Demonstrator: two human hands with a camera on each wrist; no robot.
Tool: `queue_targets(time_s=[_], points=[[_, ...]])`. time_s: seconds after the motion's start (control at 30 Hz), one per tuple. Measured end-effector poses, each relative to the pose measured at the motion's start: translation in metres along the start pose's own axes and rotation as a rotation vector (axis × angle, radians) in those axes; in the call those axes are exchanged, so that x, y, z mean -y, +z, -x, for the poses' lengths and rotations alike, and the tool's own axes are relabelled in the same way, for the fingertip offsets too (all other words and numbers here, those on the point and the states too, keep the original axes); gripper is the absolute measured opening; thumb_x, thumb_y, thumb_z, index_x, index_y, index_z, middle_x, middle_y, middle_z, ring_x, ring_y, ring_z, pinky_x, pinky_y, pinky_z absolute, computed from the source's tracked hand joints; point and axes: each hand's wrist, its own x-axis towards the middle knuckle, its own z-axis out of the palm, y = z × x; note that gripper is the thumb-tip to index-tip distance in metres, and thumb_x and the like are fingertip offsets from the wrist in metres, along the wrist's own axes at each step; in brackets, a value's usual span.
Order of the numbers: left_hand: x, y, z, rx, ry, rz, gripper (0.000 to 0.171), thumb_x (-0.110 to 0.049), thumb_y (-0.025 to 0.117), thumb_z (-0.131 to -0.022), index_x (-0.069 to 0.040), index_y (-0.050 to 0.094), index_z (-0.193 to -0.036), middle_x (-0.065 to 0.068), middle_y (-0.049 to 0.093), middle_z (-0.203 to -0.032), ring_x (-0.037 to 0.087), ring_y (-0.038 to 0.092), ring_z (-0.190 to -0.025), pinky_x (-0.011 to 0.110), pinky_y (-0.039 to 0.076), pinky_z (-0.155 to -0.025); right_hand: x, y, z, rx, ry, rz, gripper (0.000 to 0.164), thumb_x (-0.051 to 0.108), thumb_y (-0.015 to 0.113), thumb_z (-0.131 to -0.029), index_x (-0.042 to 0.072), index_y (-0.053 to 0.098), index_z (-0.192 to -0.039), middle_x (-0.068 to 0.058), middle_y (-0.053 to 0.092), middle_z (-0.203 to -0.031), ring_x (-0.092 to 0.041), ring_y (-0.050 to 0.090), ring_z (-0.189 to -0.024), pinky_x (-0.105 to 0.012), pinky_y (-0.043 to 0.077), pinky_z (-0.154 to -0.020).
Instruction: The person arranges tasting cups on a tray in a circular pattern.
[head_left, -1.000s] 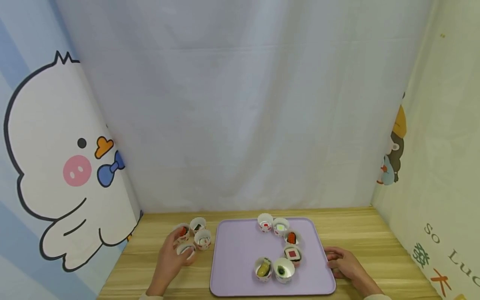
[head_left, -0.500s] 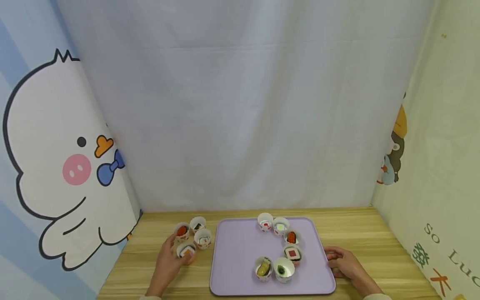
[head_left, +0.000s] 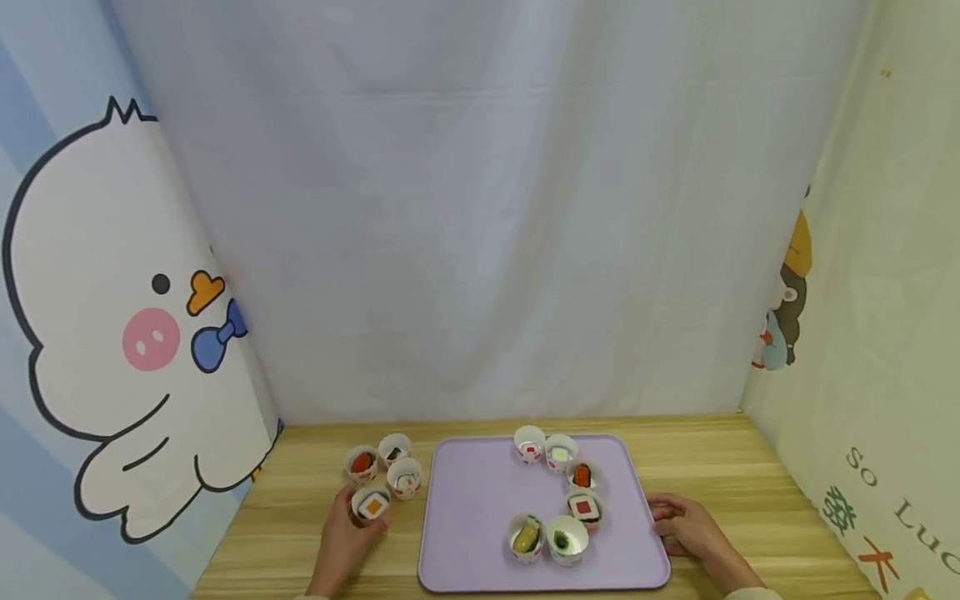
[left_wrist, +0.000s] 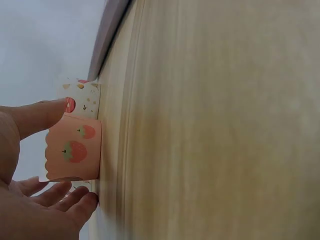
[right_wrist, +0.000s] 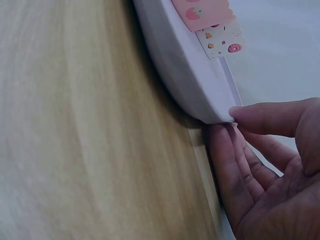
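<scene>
My left hand (head_left: 348,533) curls round a pink paper baking cup (left_wrist: 75,145) printed with strawberries, standing on the wooden table. In the left wrist view, thumb and fingers lie at opposite sides of it. Inside sits a sushi piece (head_left: 373,505), white with an orange square on top. My right hand (head_left: 690,529) pinches the right rim of a lilac tray (head_left: 472,508), its thumb on the edge and a finger beneath. Along the tray's right part, several paper cups stand in a curve, among them one with a yellow-topped piece (head_left: 527,536) and one with a red-topped piece (head_left: 582,476).
Close behind the left hand stand a cup with a red-orange topping (head_left: 363,463), a cup with a dark piece (head_left: 394,448) and a white cup (head_left: 405,479), left of the tray. A pale curtain (head_left: 480,250) hangs behind the table (head_left: 720,450).
My left hand has drawn back from over the cups and now lies round the near pink one, whose sushi top shows fully. The right hand stays at the tray rim.
</scene>
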Motion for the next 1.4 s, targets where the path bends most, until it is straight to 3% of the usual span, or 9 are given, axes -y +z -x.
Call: queue_targets(time_s=[0.33, 0.87, 1.07, 1.23, 1.4], points=[[0.014, 0.006, -0.012, 0.006, 0.029, 0.008, 0.071, -0.021, 0.082, -0.078, -0.004, 0.048, -0.138, 0.019, 0.064, -0.119, 0.027, 0.06, -0.105, 0.038, 0.048, -0.09, -0.001, 0.001, -0.001, -0.007, 0.0, 0.007, 0.059, -0.009, 0.065, -0.076, -0.007, 0.052, -0.134, -0.005, 0.064, -0.094, -0.02, 0.063, -0.082, -0.038, 0.058, -0.064], [0.012, 0.001, -0.007, 0.005, -0.012, 0.003, 0.065, -0.025, 0.083, -0.076, -0.005, 0.055, -0.131, 0.015, 0.066, -0.122, 0.026, 0.06, -0.109, 0.038, 0.047, -0.092, 0.001, 0.002, -0.001, -0.025, 0.021, 0.028, 0.058, -0.008, 0.066, -0.077, -0.006, 0.053, -0.134, -0.008, 0.064, -0.099, -0.018, 0.062, -0.083, -0.038, 0.057, -0.065], [0.0, -0.008, -0.006, 0.003, -0.035, -0.004, 0.061, -0.026, 0.082, -0.075, -0.009, 0.057, -0.128, 0.014, 0.068, -0.119, 0.025, 0.062, -0.104, 0.035, 0.05, -0.086, 0.001, 0.002, 0.0, -0.019, 0.014, 0.024, 0.059, -0.008, 0.066, -0.077, -0.007, 0.052, -0.134, -0.008, 0.064, -0.098, -0.018, 0.062, -0.082, -0.038, 0.057, -0.065], [-0.017, -0.018, -0.005, 0.025, 0.002, 0.016, 0.064, -0.018, 0.082, -0.075, -0.007, 0.054, -0.132, 0.019, 0.064, -0.126, 0.031, 0.061, -0.112, 0.036, 0.053, -0.086, 0.0, 0.002, -0.001, -0.022, 0.011, 0.018, 0.059, -0.008, 0.065, -0.076, -0.006, 0.053, -0.133, -0.008, 0.064, -0.098, -0.017, 0.062, -0.082, -0.038, 0.057, -0.065], [-0.036, -0.023, -0.004, 0.047, 0.003, 0.045, 0.066, -0.025, 0.084, -0.075, -0.009, 0.054, -0.132, 0.016, 0.064, -0.129, 0.03, 0.061, -0.115, 0.032, 0.053, -0.087, -0.001, 0.002, 0.0, -0.018, 0.007, 0.003, 0.059, -0.009, 0.065, -0.076, -0.007, 0.052, -0.134, -0.007, 0.063, -0.096, -0.02, 0.062, -0.082, -0.037, 0.057, -0.064]])
